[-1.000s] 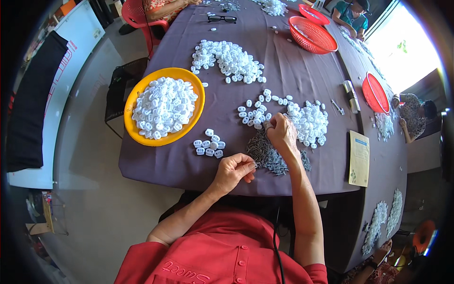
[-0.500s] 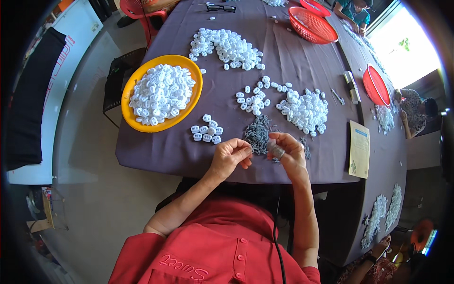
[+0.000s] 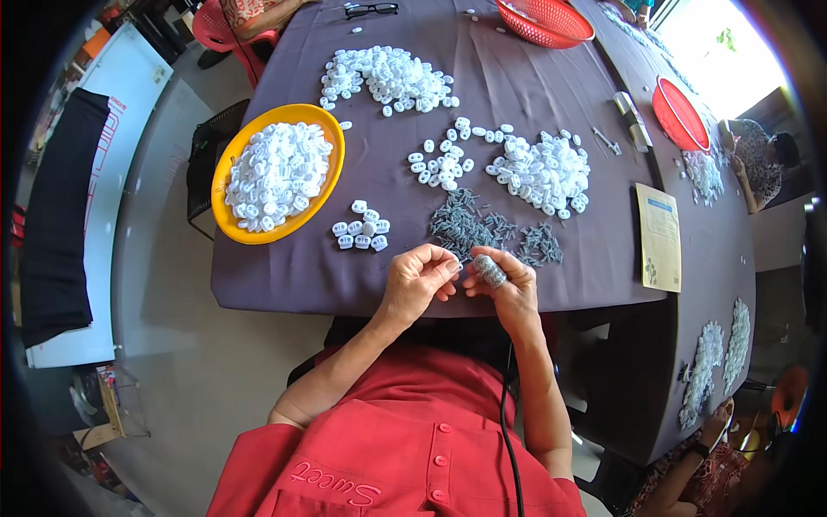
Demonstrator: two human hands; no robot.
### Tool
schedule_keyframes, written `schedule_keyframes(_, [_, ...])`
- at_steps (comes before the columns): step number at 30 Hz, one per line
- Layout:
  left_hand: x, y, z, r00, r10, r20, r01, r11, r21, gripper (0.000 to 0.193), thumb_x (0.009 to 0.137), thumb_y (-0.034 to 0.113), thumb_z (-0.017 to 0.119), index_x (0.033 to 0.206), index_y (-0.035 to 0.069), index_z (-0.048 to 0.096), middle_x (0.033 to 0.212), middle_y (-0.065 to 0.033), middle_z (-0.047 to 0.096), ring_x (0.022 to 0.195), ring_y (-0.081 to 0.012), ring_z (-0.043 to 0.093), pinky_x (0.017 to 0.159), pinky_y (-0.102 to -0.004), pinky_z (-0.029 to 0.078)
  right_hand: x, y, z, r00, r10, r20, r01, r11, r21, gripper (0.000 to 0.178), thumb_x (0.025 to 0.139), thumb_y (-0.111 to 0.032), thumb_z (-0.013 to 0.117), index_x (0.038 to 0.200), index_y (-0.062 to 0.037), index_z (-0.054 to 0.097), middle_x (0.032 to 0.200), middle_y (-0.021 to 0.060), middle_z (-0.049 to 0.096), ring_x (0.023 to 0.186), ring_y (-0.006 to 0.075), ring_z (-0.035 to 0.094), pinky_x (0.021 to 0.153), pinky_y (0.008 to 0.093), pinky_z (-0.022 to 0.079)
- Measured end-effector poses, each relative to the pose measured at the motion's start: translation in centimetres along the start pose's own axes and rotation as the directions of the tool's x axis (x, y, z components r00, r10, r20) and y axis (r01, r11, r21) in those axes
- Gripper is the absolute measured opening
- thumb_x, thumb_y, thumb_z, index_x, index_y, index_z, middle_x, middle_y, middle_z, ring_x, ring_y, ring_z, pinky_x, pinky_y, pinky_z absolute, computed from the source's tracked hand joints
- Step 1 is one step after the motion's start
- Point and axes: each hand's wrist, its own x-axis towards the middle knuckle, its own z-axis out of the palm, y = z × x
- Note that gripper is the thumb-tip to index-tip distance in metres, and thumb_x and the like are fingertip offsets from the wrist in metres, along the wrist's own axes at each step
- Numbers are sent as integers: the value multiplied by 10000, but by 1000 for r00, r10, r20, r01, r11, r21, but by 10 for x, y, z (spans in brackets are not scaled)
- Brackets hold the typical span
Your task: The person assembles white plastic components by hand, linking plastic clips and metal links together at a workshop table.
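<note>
The left hand (image 3: 420, 280) and right hand (image 3: 508, 293) face each other near the front edge of the worktop (image 3: 293, 289), fingertips close together. The left thumb and forefinger pinch a small white piece (image 3: 458, 265), mostly hidden by the fingers. On the right hand, one digit wears a grey wrapping (image 3: 489, 272); its fingers are curled, and whether they grip anything cannot be told.

Just beyond the fingers lies a heap of slim grey pegs (image 3: 463, 226), with a smaller patch of grey pegs (image 3: 540, 245) to its right. Behind these sit a loose cluster of white oval pieces (image 3: 442, 164) and, to the right, a denser white heap (image 3: 543, 172). Left of the grey pegs is a small group of white pieces with dark marks (image 3: 362, 228).

Farther left, a yellow dish (image 3: 337, 168) bears a mound of white pieces (image 3: 280, 172). Another white pile (image 3: 388, 79) spreads farther back, with black-framed glasses (image 3: 372, 10) behind it. A red basket (image 3: 551, 33) stands at the far side; a yellowish packet (image 3: 659, 241) lies toward the right.
</note>
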Motion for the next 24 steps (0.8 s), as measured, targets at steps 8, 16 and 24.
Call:
schedule_keyframes(8, [0, 4, 5, 1000, 18, -14, -16, 994, 104, 120, 866, 133, 605, 868, 14, 613, 703, -27, 609, 564, -73, 571, 500, -203, 472, -2, 1, 4, 995, -49, -84, 57, 993, 99, 175, 871, -26, 565, 1039, 1, 600, 853, 87, 642, 696, 132, 632, 600, 249, 539])
schedule_keyframes(16, [-2, 7, 4, 1000, 6, -7, -5, 990, 144, 111, 865, 127, 602, 861, 16, 614, 697, -15, 600, 563, -64, 560, 506, -203, 469, -2, 9, 1, 992, -79, -99, 87, 993, 85, 179, 849, -12, 591, 1027, -3, 605, 847, 99, 658, 690, 144, 645, 595, 251, 543])
schedule_keyframes(24, [-3, 10, 3, 1000, 18, 6, -19, 972, 233, 96, 858, 105, 599, 855, 10, 614, 695, -5, 596, 553, -54, 542, 499, -194, 460, -3, 10, 2, 991, -98, -90, 99, 995, 5, 194, 844, -7, 595, 1038, -2, 610, 852, 100, 659, 696, 147, 645, 608, 251, 542])
